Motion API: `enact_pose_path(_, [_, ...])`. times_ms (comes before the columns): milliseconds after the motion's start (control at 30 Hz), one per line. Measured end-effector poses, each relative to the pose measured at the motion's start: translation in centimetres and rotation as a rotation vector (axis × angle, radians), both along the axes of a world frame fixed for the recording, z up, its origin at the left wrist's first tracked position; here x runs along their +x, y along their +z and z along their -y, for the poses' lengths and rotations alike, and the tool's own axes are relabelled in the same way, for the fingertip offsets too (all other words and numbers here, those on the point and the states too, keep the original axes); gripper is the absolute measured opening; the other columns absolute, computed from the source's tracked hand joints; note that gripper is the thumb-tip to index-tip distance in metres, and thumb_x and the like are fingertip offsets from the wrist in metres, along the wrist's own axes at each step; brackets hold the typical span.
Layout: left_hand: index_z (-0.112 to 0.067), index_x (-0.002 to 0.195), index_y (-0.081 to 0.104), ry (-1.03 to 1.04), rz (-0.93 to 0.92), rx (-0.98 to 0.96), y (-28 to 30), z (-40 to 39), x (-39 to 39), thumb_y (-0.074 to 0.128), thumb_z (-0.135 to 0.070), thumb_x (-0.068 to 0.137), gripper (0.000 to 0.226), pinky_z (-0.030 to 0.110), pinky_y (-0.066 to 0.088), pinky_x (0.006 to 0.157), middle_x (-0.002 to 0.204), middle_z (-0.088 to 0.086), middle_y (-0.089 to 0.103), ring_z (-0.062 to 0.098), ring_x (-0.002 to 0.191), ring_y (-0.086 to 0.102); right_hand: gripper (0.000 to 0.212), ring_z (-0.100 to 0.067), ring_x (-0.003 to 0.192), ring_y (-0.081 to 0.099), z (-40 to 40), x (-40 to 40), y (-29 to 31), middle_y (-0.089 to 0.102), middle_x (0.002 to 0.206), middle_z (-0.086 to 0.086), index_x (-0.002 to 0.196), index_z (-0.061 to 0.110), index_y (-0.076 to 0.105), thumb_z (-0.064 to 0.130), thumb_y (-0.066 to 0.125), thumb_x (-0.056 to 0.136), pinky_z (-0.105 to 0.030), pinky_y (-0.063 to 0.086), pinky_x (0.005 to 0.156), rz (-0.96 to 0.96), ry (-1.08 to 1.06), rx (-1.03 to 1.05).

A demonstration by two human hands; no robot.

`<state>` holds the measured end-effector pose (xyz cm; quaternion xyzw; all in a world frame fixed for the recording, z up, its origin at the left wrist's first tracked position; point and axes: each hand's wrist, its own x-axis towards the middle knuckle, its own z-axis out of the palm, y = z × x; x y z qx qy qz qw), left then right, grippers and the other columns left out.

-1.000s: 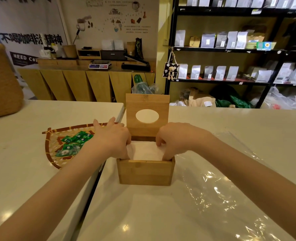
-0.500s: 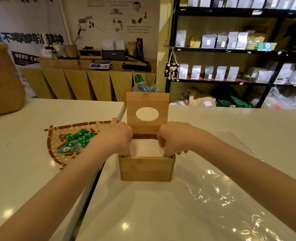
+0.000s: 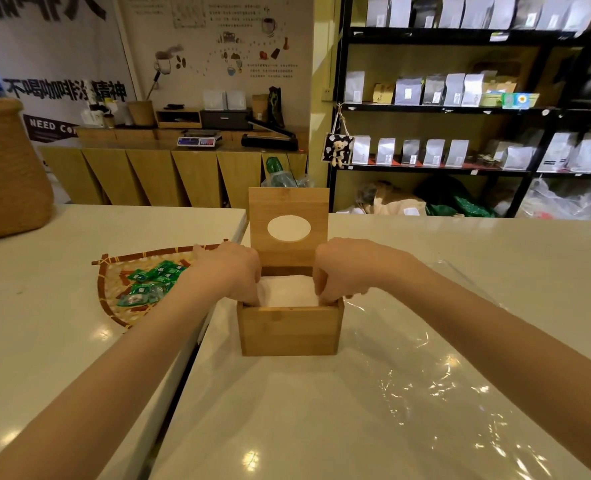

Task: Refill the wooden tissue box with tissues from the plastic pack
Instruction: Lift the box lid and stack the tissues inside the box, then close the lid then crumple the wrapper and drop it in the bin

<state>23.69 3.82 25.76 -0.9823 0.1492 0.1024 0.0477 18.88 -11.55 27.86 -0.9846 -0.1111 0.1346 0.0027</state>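
The wooden tissue box [image 3: 289, 330] stands on the white table, its lid [image 3: 288, 227] with an oval hole tipped upright at the back. A white stack of tissues [image 3: 287, 292] fills the inside. My left hand [image 3: 233, 270] has its fingers curled down into the box's left side against the tissues. At the right side, my right hand [image 3: 342, 270] presses in the same way. The clear plastic pack [image 3: 436, 386] lies flat and empty on the table, to the right of the box and under my right forearm.
A woven tray [image 3: 112, 296] holding several small green packets lies left of the box. A gap between two tables runs under my left forearm. A large woven basket [image 3: 8, 168] sits far left. Shelves of bags stand behind.
Both hands have pushed the tissues lower into the box, and the fingers now reach below its rim. The view has shifted slightly; the box stays put.
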Motion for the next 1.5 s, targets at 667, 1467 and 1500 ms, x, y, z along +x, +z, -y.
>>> enact_pose_path(667, [-0.027, 0.134, 0.039, -0.074, 0.661, -0.461, 1.1, 0.1, 2.4, 0.071, -0.038, 0.073, 0.069, 0.059, 0.002, 0.113, 0.141, -0.001, 0.046, 0.021, 0.141, 0.024, 0.069, -0.026, 0.126, 0.045, 2.9, 3.1, -1.7, 0.059, 0.127, -0.004, 0.132, 0.02, 0.046, 0.031, 0.076, 0.071, -0.055, 0.02, 0.11, 0.906, -0.024, 0.099])
enact_pose_path(1467, [-0.019, 0.133, 0.046, -0.154, 0.528, -0.736, -6.1, -1.4, -7.6, 0.008, -0.076, 0.076, 0.089, 0.027, 0.02, 0.108, 0.145, 0.003, 0.042, 0.01, 0.134, 0.03, 0.067, -0.023, 0.13, 0.043, 3.0, -5.3, -8.1, 0.053, 0.137, -0.003, 0.133, 0.019, 0.046, 0.053, 0.006, 0.092, -0.05, 0.028, 0.11, 0.638, 0.161, 0.181])
enact_pose_path(1500, [-0.016, 0.13, 0.05, -0.193, 0.587, -0.732, -5.6, -0.7, -8.1, 0.017, -0.068, 0.082, 0.078, 0.028, 0.025, 0.106, 0.14, 0.006, 0.048, 0.015, 0.131, 0.039, 0.07, -0.02, 0.136, 0.032, 3.6, -5.4, -7.6, 0.046, 0.144, -0.001, 0.138, 0.02, 0.04, 0.055, 0.005, 0.089, -0.043, 0.018, 0.114, 0.627, 0.157, 0.244])
